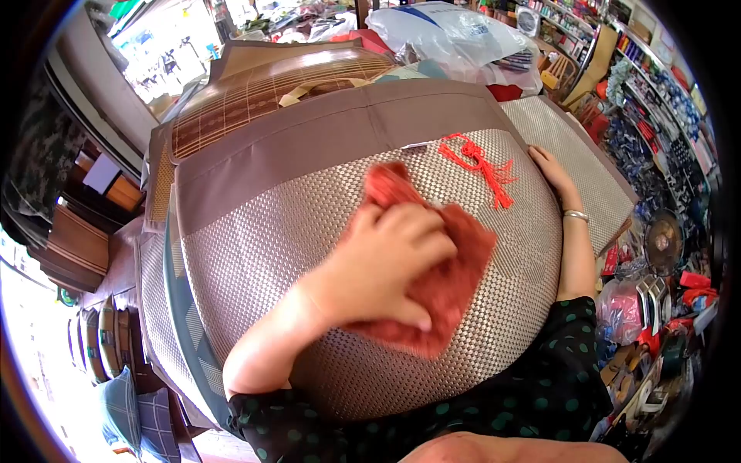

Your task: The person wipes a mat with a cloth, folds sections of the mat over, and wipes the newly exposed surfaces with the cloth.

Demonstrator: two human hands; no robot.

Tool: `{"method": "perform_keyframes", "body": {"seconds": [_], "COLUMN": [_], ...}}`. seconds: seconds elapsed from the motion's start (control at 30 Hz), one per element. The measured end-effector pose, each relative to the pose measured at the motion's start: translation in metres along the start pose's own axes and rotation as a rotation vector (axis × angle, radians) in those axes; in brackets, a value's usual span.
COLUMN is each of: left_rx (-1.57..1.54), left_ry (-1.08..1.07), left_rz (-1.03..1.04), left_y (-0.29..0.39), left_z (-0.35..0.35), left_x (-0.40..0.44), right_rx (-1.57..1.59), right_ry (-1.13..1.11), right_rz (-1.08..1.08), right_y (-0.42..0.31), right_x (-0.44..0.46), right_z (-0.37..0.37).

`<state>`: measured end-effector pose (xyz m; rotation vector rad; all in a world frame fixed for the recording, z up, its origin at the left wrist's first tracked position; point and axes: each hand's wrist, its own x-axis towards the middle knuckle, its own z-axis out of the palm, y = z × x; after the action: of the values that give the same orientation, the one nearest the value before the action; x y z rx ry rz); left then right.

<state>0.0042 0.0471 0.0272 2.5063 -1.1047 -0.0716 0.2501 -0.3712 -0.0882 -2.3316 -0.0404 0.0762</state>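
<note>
My left hand [390,266] has its fingers bent over a crumpled red cloth [455,285], pressing it against a woven silver-brown mat [255,239]. The hand and cloth are slightly blurred. A wide plain brown border [301,147] runs along the mat's far side. A knotted bundle of red string [480,166] lies on the mat beyond the cloth, with a thin slim object [417,145] beside it, too small to name. My right hand [552,168] rests at the mat's right edge, fingers stretched out and holding nothing visible.
More mats lie stacked beneath and behind, including a brown slatted one [231,112] and a pale woven one [567,147]. A clear plastic bag [463,42] sits at the back. Crowded shelves [656,100] line the right. Cushions [120,405] stand low on the left.
</note>
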Motion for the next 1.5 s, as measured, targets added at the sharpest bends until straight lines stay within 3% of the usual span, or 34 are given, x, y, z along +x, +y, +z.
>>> {"method": "perform_keyframes", "body": {"seconds": [0.17, 0.2, 0.27, 0.33, 0.37, 0.5, 0.57, 0.7, 0.97, 1.13, 1.2, 1.3, 1.37, 1.5], "left_rx": [0.186, 0.472, 0.758, 0.327, 0.252, 0.097, -0.037, -0.01, 0.273, 0.336, 0.214, 0.135, 0.076, 0.1], "left_ry": [0.384, 0.42, 0.447, 0.448, 0.389, 0.213, 0.087, 0.13, 0.432, 0.421, 0.356, 0.204, 0.16, 0.244], "left_rz": [-0.344, -0.311, -0.274, -0.399, -0.361, 0.113, 0.221, 0.166, -0.384, -0.297, -0.12, 0.121, 0.182, 0.113], "left_y": [-0.081, -0.087, -0.091, -0.076, -0.064, -0.008, 0.012, 0.002, -0.086, -0.047, -0.021, 0.017, 0.027, 0.004], "left_z": [-0.021, -0.024, -0.022, -0.015, -0.014, 0.018, 0.037, 0.033, -0.002, 0.017, 0.028, 0.045, 0.052, 0.041], "left_x": [-0.026, -0.029, -0.033, -0.026, -0.022, 0.008, 0.015, 0.012, -0.011, 0.004, 0.011, 0.015, 0.014, 0.015], "right_rx": [-0.034, -0.046, -0.07, -0.072, -0.077, 0.024, -0.004, -0.036, -0.068, -0.071, -0.062, -0.045, -0.054, -0.001], "right_ry": [0.03, 0.043, 0.049, 0.047, 0.049, 0.013, 0.007, 0.017, 0.048, 0.026, 0.063, -0.022, -0.007, -0.03], "right_rz": [0.01, 0.024, 0.004, -0.01, -0.025, 0.035, 0.022, -0.006, 0.027, -0.035, 0.04, -0.032, -0.015, -0.005], "right_y": [-0.01, -0.013, -0.006, -0.007, -0.009, -0.005, 0.001, -0.005, -0.021, -0.009, -0.014, -0.007, -0.001, -0.002], "right_x": [-0.009, -0.011, -0.006, -0.009, -0.01, -0.005, -0.001, -0.004, -0.016, -0.008, -0.012, -0.006, -0.001, -0.001], "right_z": [0.002, 0.001, 0.001, 0.0, 0.0, 0.001, -0.001, -0.002, 0.0, 0.0, 0.003, -0.002, -0.003, -0.003]}}
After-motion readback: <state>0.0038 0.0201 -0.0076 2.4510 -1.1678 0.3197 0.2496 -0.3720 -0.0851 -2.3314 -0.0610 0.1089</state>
